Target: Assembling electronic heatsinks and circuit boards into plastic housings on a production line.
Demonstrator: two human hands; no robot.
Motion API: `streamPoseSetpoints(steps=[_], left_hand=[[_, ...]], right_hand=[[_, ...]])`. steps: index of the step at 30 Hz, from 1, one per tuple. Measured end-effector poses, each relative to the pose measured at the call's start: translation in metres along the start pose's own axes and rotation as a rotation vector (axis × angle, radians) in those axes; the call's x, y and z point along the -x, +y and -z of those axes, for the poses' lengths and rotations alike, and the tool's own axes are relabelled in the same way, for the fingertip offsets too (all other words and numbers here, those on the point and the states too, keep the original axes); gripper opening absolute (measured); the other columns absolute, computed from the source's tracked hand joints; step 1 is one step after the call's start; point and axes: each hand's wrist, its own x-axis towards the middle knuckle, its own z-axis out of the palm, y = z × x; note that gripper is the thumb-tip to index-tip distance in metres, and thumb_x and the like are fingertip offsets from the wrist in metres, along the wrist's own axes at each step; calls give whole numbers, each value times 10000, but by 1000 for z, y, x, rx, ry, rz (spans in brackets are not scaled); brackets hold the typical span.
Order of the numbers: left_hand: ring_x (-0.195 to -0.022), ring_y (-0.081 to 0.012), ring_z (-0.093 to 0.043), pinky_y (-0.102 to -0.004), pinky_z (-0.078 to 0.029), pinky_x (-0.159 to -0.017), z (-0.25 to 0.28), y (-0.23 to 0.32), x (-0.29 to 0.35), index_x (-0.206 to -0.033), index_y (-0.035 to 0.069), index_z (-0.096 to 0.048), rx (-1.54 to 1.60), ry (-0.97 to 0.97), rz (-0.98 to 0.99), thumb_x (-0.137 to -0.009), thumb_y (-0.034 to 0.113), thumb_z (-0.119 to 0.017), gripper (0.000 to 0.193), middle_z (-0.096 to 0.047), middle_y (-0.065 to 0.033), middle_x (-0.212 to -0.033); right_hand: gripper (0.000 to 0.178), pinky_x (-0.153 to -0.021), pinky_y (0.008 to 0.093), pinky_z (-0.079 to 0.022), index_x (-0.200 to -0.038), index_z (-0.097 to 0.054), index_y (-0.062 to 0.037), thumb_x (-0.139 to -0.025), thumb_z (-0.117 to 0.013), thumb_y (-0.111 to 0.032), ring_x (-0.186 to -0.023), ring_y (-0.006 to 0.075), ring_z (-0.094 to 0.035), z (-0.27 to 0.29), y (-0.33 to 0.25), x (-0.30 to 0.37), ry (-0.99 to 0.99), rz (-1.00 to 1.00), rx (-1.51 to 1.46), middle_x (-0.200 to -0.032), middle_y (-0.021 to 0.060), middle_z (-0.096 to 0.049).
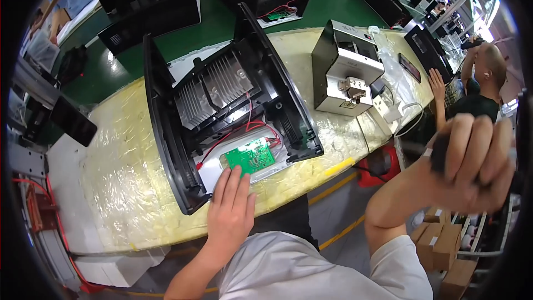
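Note:
My left hand lies open, its fingertips on the near edge of a green circuit board and the white plate under it. This board sits in the near end of an open black housing. Red wires run from the board inside the housing, beside a finned metal heat sink. Raised at the right, my right hand is closed round a black screwdriver-like tool. Motion blurs the tool, and a faint thin shaft points left from it.
A metal box-shaped device stands right of the housing on the yellow, film-covered table. Beyond it are a power strip and a phone. More black housings stand on the green surface behind. Another person works at the right.

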Motion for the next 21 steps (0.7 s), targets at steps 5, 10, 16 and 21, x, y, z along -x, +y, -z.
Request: streamPoseSetpoints(steps=[5,10,16,21], left_hand=[[-1310,-362,-501,-436,-442,-1076,-6,0,-6,-1233,-41,-634,18,7,21,-867,114,-708,404,-566,-199,-1370],[-1321,-360,-485,-437,-443,-1073,-17,-4,-7,-1279,-44,-596,98,61,-18,-878,90,-684,432,-541,-190,-1387],[-1329,-362,-478,-436,-447,-1068,-15,-4,1,-1291,-44,-584,112,75,-49,-877,74,-676,440,-522,-187,-1403],[-1331,-361,-476,-442,-447,-1067,-15,-6,0,-1295,-40,-584,128,84,-54,-874,77,-677,447,-522,-185,-1403]], right_hand=[[259,-577,321,-525,-1068,-363,-123,-960,-598,-119,-514,145,-494,-30,54,37,-151,-244,233,-671,31,-497],[542,-554,360,-497,-1348,-250,-150,-968,-629,-73,-539,195,-562,-38,96,67,-305,-462,442,-671,62,-526],[597,-539,320,-515,-1339,-139,-151,-973,-600,-55,-524,160,-549,-48,99,69,-380,-299,522,-675,58,-518],[578,-537,319,-517,-1327,-156,-154,-977,-609,-71,-521,164,-556,-50,94,68,-389,-328,561,-672,58,-518]])
